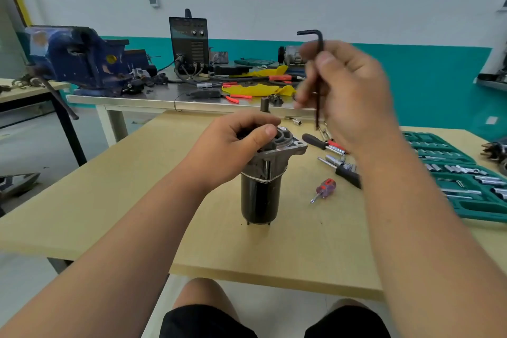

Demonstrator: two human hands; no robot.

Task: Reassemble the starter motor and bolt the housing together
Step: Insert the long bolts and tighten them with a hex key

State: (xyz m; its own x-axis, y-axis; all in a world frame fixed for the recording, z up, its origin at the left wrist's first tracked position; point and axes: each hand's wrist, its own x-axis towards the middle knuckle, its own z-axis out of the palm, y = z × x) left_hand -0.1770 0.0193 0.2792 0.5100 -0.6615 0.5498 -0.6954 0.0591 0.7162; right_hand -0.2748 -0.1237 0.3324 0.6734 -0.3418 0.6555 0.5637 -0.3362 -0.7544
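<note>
The left hand (236,145) curls over the top of the starter motor (260,195), fingers bent across the grey cast end housing and the thumb pressed at its rim. The motor stands upright on the surface (123,200) directly under that hand, black cylindrical body down, resting on small studs.

The right hand (354,90), blurred, is raised above and to the right of the motor and clear of it. It pinches a black L-shaped hex key (320,41), long shank hanging down through the fingers and short arm at the top pointing left.

Below the right hand lie a black-handled driver (315,141) and a socket handle (347,173). A small red and purple screwdriver (326,189) lies nearer the motor. Further right of the right forearm is an open green socket set case (466,208). Beyond both hands, a second table carries a blue vise (82,60), a welding machine (189,41) and a yellow cloth (258,89).
</note>
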